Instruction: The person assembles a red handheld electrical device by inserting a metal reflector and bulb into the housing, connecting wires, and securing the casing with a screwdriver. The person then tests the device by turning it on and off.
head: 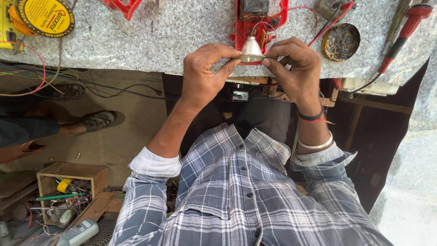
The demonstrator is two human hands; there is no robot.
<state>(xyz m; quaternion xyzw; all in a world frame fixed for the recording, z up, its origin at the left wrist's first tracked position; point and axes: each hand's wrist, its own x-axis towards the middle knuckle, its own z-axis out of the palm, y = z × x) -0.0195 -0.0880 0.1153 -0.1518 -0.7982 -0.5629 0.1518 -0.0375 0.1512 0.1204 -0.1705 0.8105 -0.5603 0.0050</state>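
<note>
A speckled grey workbench (150,36) runs across the top of the view, its far side cut off by the upper edge; below its near edge lie a bare floor and the person's own checked shirt (236,200), sleeves rolled. At the left, beyond the bench's near edge, another person's sandalled feet (88,119) show, the body out of view. A wooden box (73,184) of tangled parts sits at the lower left, its contents too small to tell apart. On the bench, a red plastic housing (260,18) with loose wires is partly hidden behind the hands and cut off at the top; near the right end stands a round tin (341,42) of dark, unclear residue; a red-handled tool (403,34) lies toward the right corner, its tip out of frame; a yellow round lid (44,17) sits at the left corner. The left hand (205,75) and right hand (296,68) meet just above the bench's near edge, middle; between them is a small silvery cone-shaped piece (251,49), dull metal, narrow end pointing away, wide rim toward the person; the thumb and forefinger of each hand pinch its rim from either side, other fingers curled; its underside is hidden by the fingertips.
</note>
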